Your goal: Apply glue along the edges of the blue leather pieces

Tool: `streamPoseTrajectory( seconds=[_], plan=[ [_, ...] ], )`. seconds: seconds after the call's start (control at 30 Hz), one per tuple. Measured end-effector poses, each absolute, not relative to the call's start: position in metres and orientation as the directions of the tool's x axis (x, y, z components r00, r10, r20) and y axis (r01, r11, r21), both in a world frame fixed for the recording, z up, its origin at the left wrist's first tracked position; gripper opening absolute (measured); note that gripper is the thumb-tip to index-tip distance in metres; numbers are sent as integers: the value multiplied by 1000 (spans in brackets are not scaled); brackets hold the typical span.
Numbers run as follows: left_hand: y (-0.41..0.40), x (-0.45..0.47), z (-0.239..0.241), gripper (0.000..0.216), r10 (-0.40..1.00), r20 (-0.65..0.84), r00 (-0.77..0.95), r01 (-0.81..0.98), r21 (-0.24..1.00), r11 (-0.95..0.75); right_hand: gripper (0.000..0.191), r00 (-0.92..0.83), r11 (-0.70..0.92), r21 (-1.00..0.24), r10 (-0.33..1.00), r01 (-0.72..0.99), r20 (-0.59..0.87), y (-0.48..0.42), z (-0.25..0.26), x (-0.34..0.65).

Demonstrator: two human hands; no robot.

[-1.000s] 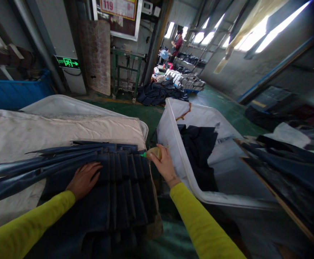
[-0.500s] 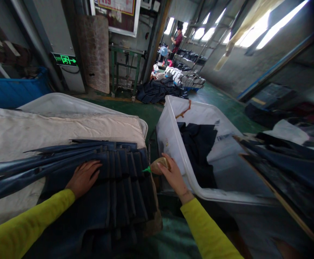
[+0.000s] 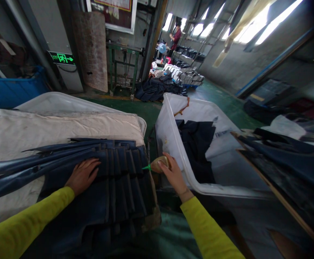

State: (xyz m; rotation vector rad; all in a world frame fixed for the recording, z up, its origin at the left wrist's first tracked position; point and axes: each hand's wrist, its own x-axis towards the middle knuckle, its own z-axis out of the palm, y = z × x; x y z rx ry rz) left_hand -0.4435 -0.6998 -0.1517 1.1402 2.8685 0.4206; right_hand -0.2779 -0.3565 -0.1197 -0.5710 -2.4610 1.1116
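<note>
My left hand (image 3: 83, 175) lies flat on dark blue fabric pieces (image 3: 92, 201), its fingers stretched out toward their overlapping edges. The pieces are fanned out in a stepped row on a surface covered with cream cloth (image 3: 110, 126). In my right hand (image 3: 174, 176) is a small brownish squeeze bottle (image 3: 160, 164) with a green nozzle (image 3: 146, 167). The bottle is held sideways, its nozzle pointing left at the right end of the fanned row. Whether the tip touches the fabric I cannot tell.
To the right stands a white plastic bin (image 3: 200, 190) with dark cloth (image 3: 197, 147) inside. More dark fabric (image 3: 294, 154) lies on a board at far right. A blue bin (image 3: 11, 90) is at the left. A person (image 3: 176, 36) stands far back beyond the doorway.
The view has shifted slightly. Both hands keep nearly the same places, the left on the fabric and the right holding the squeeze bottle by the row's right end.
</note>
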Motion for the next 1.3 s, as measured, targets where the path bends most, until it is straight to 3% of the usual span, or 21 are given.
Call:
streamPoseTrajectory(
  seconds=[0.13, 0.4, 0.67, 0.93, 1.17, 1.3],
  plan=[
    [-700, -444, -154, 37, 674, 64, -736, 666, 250, 703, 48, -858, 573, -786, 501, 230, 114, -359, -115, -262],
    [-701, -444, -152, 37, 684, 65, -726, 678, 230, 698, 47, -867, 580, -790, 479, 198, 135, -361, -116, -258],
    [-700, -443, -152, 37, 678, 59, -733, 672, 223, 707, 44, -903, 544, -805, 429, 235, 26, -366, -109, -230],
    [-701, -446, -155, 37, 692, 76, -718, 689, 223, 690, 45, -895, 537, -816, 443, 217, 53, -366, -109, -229],
    [-701, -445, -153, 38, 697, 63, -714, 694, 201, 692, 47, -928, 485, -831, 360, 273, -95, -365, -99, -195],
    [-701, -445, -152, 39, 699, 68, -712, 696, 205, 688, 46, -926, 459, -845, 362, 275, -104, -367, -97, -186]
  ],
)
